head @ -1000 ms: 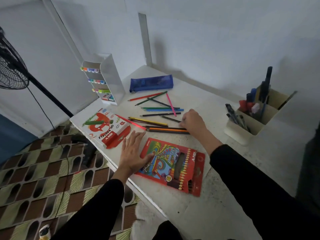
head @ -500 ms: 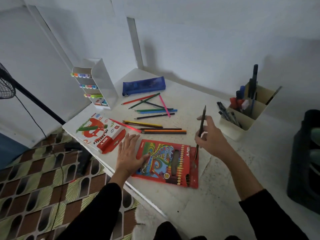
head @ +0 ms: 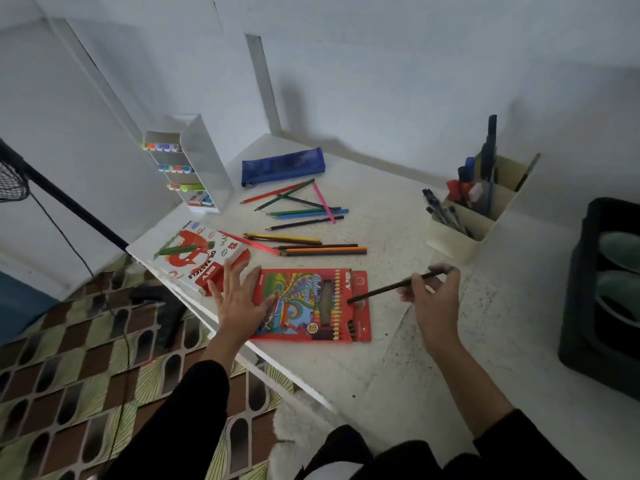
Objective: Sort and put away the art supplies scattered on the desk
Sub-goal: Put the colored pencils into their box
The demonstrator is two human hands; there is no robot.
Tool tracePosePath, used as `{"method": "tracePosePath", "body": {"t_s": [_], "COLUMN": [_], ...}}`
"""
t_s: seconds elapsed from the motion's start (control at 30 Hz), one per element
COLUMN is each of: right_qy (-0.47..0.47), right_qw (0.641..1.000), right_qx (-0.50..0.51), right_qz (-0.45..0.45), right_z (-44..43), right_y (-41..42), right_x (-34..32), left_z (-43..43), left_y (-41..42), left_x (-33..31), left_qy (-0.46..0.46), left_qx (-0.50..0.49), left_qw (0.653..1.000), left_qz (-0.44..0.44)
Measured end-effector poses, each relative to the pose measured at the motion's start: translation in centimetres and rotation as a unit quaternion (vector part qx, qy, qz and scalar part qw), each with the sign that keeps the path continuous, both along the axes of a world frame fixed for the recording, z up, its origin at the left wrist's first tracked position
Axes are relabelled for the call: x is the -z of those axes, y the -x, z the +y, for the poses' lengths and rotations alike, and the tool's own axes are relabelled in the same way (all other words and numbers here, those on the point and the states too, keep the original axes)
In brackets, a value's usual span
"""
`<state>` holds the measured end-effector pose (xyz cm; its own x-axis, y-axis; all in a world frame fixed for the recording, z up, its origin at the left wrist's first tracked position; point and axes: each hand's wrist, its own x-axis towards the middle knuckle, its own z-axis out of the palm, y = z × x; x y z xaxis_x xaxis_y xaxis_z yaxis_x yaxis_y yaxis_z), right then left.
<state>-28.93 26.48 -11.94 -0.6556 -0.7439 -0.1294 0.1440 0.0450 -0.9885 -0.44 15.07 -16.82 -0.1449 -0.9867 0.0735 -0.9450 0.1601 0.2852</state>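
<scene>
White table (head: 398, 202) with dark speckles. Blue pencil case (head: 283, 166). Red pencil box (head: 304, 306) printed with many-coloured swirls. White-and-red oil pastels box (head: 194, 258). Cream organiser (head: 457, 237). The held pencil (head: 381, 291) is dark brown. Floor mat (head: 69, 393) has brown and green checks.

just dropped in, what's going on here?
A person is putting coloured pencils away at a white desk. The right hand pinches a dark pencil, its tip at the open end of the red pencil box. The left hand lies flat on the box's other end, apparently steadying it. More loose pencils lie scattered on the desk beyond the box, between an oil pastels box and a beige organizer.
</scene>
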Motion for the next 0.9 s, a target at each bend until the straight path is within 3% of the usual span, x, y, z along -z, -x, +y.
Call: {"method": "tracePosePath", "body": {"t_s": [0.23, 0.33, 0.4, 0.47, 0.63, 0.77, 0.9], "right_qy": [0.053, 0.034, -0.022, -0.087, -0.141, -0.165, -0.142], "right_qw": [0.986, 0.988, 0.997, 0.994, 0.915, 0.879, 0.910], "right_qx": [0.087, 0.091, 0.041, -0.062, -0.286, -0.309, -0.264], "right_qz": [-0.130, -0.118, -0.069, 0.035, 0.248, 0.324, 0.287], "right_z": [-0.2, -0.2, -0.1, 0.0, -0.2, -0.7, -0.5], "right_y": [-0.1, 0.1, 0.0, 0.0, -0.9, -2.9, -4.4], "right_x": [0.7, 1.3, 1.7, 1.8, 1.1, 1.8, 2.0], "left_z": [0.2, -0.2, -0.3, -0.2, -0.2, -0.1, 0.2], "left_y": [-1.0, -1.5, -1.6, -1.6, -1.4, -1.2, -1.2], "left_x": [0.2, 0.8, 1.1, 1.2, 1.0, 0.6, 0.5], "left_qy": [-0.014, -0.015, -0.017, -0.022, -0.027, -0.032, -0.022], "left_qx": [0.005, 0.005, 0.005, 0.007, 0.012, 0.010, 0.011], "left_qw": [0.999, 0.998, 0.998, 0.998, 0.998, 0.998, 0.998], "left_qz": [0.045, 0.056, 0.054, 0.053, 0.056, 0.057, 0.064]}}
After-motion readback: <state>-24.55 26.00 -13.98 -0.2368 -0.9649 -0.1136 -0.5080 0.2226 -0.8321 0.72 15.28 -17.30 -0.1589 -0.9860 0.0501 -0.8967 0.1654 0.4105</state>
